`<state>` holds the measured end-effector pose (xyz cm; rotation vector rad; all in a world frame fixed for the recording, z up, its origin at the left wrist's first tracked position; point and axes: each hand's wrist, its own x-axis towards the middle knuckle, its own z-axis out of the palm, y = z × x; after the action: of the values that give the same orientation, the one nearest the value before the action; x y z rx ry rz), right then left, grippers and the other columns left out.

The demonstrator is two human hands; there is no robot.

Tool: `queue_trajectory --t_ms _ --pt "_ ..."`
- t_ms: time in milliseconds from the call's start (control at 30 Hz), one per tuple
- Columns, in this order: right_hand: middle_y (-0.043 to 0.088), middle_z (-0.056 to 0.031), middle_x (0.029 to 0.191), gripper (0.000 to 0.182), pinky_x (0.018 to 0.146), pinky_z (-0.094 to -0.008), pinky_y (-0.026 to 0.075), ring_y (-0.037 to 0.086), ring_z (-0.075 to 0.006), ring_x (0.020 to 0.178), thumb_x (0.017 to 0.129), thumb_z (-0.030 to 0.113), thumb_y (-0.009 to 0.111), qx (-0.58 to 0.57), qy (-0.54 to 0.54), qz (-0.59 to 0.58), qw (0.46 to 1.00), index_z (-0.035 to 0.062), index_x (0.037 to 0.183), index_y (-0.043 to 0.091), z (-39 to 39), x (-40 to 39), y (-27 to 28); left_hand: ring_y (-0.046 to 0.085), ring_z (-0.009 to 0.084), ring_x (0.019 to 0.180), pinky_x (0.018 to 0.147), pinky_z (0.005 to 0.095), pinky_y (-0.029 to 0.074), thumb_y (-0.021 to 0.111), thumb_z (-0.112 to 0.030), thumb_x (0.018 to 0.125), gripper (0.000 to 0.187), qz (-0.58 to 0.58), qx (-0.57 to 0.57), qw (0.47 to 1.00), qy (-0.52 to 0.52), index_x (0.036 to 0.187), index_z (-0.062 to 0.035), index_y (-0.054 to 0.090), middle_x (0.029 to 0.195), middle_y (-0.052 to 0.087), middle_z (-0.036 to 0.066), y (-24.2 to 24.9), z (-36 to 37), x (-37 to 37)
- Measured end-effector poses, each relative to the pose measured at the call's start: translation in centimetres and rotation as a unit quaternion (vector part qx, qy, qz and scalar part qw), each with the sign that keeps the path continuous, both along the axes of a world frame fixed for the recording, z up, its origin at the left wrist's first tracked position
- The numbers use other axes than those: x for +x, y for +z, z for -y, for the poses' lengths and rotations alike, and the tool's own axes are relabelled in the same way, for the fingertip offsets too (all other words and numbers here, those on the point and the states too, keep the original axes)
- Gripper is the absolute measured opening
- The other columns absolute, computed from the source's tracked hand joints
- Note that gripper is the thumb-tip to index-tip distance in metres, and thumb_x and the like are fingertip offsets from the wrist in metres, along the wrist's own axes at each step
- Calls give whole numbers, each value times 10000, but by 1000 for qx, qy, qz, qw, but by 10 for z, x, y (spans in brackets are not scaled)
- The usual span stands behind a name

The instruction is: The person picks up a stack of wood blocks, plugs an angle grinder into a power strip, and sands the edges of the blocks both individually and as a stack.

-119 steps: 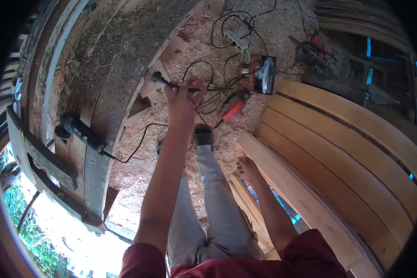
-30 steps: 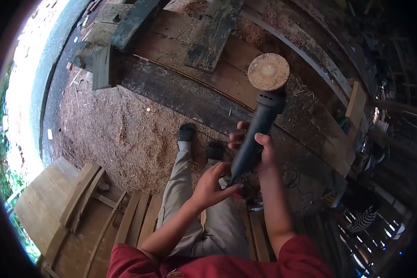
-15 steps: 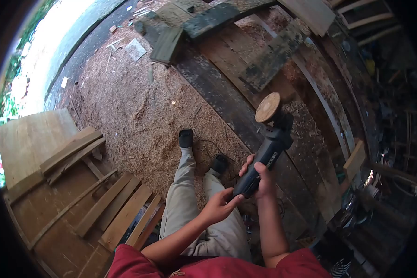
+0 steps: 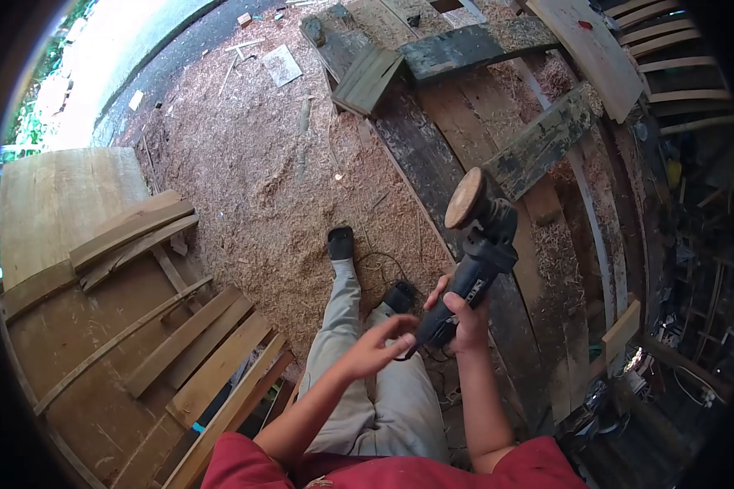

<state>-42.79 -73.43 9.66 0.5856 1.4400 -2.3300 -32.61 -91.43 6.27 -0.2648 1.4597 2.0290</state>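
Observation:
My right hand (image 4: 468, 323) is wrapped round the body of a black angle grinder (image 4: 479, 265), which is tilted with its head pointing up and away from me. A round, tan sanding disc (image 4: 465, 198) is fitted to the head, its face turned to the left. Beside the rear end of the grinder is my left hand (image 4: 375, 349), with its fingers apart and the fingertips right by the tool's end. A dark cord (image 4: 387, 257) loops over the shavings near my feet.
Wood shavings (image 4: 261, 196) cover the floor ahead. Long dark planks (image 4: 420, 159) run along the right, with a shorter weathered board (image 4: 542, 143) across them. Stacked wooden slats (image 4: 192, 342) and a large plywood panel (image 4: 69, 191) stand on the left. A pale board (image 4: 599, 57) lies at the upper right.
My left hand has loosened from the grinder's rear end, and its fingers have spread. The grinder has turned slightly in my right hand, and the view has shifted.

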Motion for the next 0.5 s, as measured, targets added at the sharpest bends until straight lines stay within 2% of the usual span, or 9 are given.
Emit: queue_trajectory --t_ms 33,67,133,200,233,267,333,433,500 --pt "699 -107 1009 449 760 -401 638 737 -224 814 857 75 776 6 8 2 1000 34 1243 551 1 -5 -4 615 201 1259 1114 368 462 538 -370 1160 524 -7 -40 999 -16 1548 -19 509 1309 666 113 -7 16 -14" --pt "692 -112 1010 447 760 -404 642 736 -229 818 857 87 772 13 13 7 1000 35 1244 555 2 -9 -8 626 208 1264 1117 373 466 508 -384 1169 516 -25 -90 996 -1 1525 -10 534 1305 674 115 -17 30 -29" --pt "679 -122 1012 446 758 -411 650 733 -238 826 857 109 764 24 18 18 999 35 1248 563 4 -13 -17 637 211 1255 1110 371 476 544 -367 1159 494 22 -118 991 66 1499 -9 560 1302 678 115 -32 59 -65" --pt "687 -124 994 430 746 -410 651 736 -240 810 858 103 765 35 13 32 999 27 1232 566 8 -20 -26 651 213 1229 1097 371 490 591 -348 1143 467 -8 -212 971 111 1465 -9 588 1290 683 114 -36 86 -104" --pt "690 -126 985 422 740 -409 651 738 -241 802 859 99 766 42 9 40 998 23 1224 568 10 -24 -30 690 232 1158 1035 385 537 675 -347 1093 486 -55 -245 956 155 1408 17 613 1244 721 137 -41 96 -130" --pt "693 -127 985 419 739 -410 652 740 -242 803 858 93 766 48 2 35 998 19 1220 568 14 -28 -32 687 278 1186 1066 411 523 714 -350 1063 498 -73 -299 939 153 1394 11 622 1278 714 162 -40 108 -150" --pt "698 -130 984 412 737 -410 653 744 -243 805 857 82 765 62 -9 26 998 10 1213 570 23 -37 -36 616 356 1334 1143 475 474 746 -460 1023 666 -139 -458 872 99 1478 -8 565 1426 634 223 -44 127 -198" --pt "699 -131 991 421 741 -412 655 746 -246 809 858 66 764 76 -34 35 996 10 1223 563 37 -50 -44 527 458 1420 1180 545 436 827 -550 918 922 -238 -586 768 100 1551 20 474 1494 563 278 -52 131 -278" --pt "714 -109 962 397 726 -396 640 744 -225 772 850 58 778 78 -67 55 993 18 1191 577 54 -62 -40 486 491 1447 1191 562 423 864 -578 860 1054 -259 -666 696 69 1581 46 416 1510 526 304 -57 127 -331"
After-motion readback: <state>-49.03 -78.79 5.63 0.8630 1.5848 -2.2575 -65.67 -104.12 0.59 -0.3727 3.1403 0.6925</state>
